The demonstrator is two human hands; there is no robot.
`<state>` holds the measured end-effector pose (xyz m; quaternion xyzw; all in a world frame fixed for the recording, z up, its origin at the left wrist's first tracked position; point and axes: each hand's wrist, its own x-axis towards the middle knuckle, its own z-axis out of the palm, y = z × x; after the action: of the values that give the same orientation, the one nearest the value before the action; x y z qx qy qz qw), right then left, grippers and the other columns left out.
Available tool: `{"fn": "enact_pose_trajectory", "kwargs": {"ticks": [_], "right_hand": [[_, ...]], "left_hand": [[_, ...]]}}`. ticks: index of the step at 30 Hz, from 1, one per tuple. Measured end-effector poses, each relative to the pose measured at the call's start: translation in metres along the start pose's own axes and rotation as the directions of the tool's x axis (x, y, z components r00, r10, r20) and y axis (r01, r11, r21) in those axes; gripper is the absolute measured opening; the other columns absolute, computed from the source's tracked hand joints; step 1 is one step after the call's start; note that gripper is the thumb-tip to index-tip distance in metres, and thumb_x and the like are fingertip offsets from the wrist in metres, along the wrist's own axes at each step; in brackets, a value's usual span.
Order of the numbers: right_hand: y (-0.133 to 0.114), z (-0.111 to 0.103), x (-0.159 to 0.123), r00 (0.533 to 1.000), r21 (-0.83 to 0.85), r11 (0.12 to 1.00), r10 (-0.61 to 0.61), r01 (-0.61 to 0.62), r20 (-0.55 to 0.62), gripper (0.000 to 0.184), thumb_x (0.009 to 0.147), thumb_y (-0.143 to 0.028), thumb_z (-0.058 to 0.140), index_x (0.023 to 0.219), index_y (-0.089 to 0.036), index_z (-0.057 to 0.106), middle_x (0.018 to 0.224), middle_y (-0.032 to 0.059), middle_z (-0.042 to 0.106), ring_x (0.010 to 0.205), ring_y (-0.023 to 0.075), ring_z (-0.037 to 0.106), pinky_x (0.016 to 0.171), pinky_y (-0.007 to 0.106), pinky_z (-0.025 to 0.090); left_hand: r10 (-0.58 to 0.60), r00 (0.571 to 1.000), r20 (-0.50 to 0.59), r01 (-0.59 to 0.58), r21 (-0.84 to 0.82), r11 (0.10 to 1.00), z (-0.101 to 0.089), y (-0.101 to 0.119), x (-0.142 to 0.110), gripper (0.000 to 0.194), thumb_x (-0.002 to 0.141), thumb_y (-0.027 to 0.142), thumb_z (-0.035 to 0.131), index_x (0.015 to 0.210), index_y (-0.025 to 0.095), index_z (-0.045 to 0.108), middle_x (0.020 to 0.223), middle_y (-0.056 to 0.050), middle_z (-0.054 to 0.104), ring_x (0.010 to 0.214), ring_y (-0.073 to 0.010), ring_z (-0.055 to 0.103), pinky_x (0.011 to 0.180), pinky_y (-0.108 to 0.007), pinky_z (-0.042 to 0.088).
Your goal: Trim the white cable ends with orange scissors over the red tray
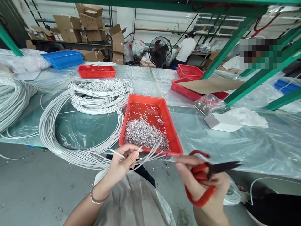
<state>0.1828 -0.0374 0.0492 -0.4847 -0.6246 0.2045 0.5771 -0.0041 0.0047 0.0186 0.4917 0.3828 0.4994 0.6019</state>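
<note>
Tray (174, 138), red, set on the bench (192, 131) before me: small silvery pieces (143, 133) lie heaped toward its near side, scattered thinly farther back. My left grip (119, 163) is pinched, thumb against fingers, on a white cable (117, 153) at the tray's near edge; a coil (48, 122) lies left. My right grip (198, 187) curls around red-handled scissors (221, 168), blades pointing right. Farther back, a cardboard sheet (209, 84) partly covers another red tray (182, 89).

The round coil of thin white cable (14, 103) at far left was cut off by the view's edge. The dark-bladed, red-handled scissors (215, 169) were blurred, and the tiny silvery pieces (145, 133) were too small to identify.
</note>
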Motion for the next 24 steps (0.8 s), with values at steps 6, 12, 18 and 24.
{"fn": "enact_pose_trajectory", "kwargs": {"ticks": [6, 12, 18, 24], "right_hand": [[0.015, 0.024, 0.002, 0.958, 0.102, 0.987, 0.090, -0.122, 0.271, 0.012, 0.079, -0.023, 0.063, 0.084, -0.019, 0.072, 0.043, -0.0056, 0.046, 0.037, 0.0088, 0.036, 0.039, 0.022, 0.031], [0.023, 0.038, 0.022, 0.865, 0.328, 0.857, 0.229, -0.397, 0.447, 0.026, 0.070, -0.038, 0.071, 0.059, -0.017, 0.061, 0.043, -0.0063, 0.041, 0.039, 0.0072, 0.031, 0.038, 0.021, 0.025], [0.032, 0.030, 0.022, 0.822, 0.372, 0.819, 0.195, -0.437, 0.536, 0.031, 0.078, -0.041, 0.062, 0.060, -0.018, 0.058, 0.040, -0.0073, 0.040, 0.036, 0.0071, 0.030, 0.037, 0.021, 0.025], [0.031, 0.024, 0.022, 0.776, 0.288, 0.890, 0.107, -0.353, 0.622, 0.025, 0.076, -0.038, 0.065, 0.063, -0.017, 0.064, 0.049, -0.0019, 0.054, 0.041, 0.0091, 0.040, 0.040, 0.022, 0.032]], "left_hand": [[0.137, 0.989, 0.052, -0.144, 0.146, 0.979, 0.003, -0.001, -0.005, 0.020, 0.080, 0.032, 0.062, 0.072, 0.014, 0.059, 0.058, 0.003, 0.050, 0.049, -0.0072, 0.044, 0.046, -0.019, 0.034], [0.262, 0.954, 0.146, -0.300, 0.432, 0.851, 0.003, -0.001, -0.005, 0.009, 0.082, 0.021, 0.059, 0.077, 0.015, 0.064, 0.064, -0.001, 0.055, 0.058, -0.0105, 0.047, 0.055, -0.022, 0.036], [0.013, 0.954, 0.298, -0.108, 0.304, 0.947, -0.001, 0.003, -0.006, 0.020, 0.085, 0.031, 0.054, 0.081, 0.015, 0.064, 0.069, -0.004, 0.060, 0.054, -0.0105, 0.051, 0.052, -0.022, 0.040], [-0.237, 0.876, 0.420, 0.168, 0.197, 0.966, 0.001, 0.007, -0.009, 0.026, 0.081, 0.039, 0.059, 0.082, 0.013, 0.063, 0.065, -0.001, 0.054, 0.048, -0.0092, 0.052, 0.044, -0.020, 0.041]]}}
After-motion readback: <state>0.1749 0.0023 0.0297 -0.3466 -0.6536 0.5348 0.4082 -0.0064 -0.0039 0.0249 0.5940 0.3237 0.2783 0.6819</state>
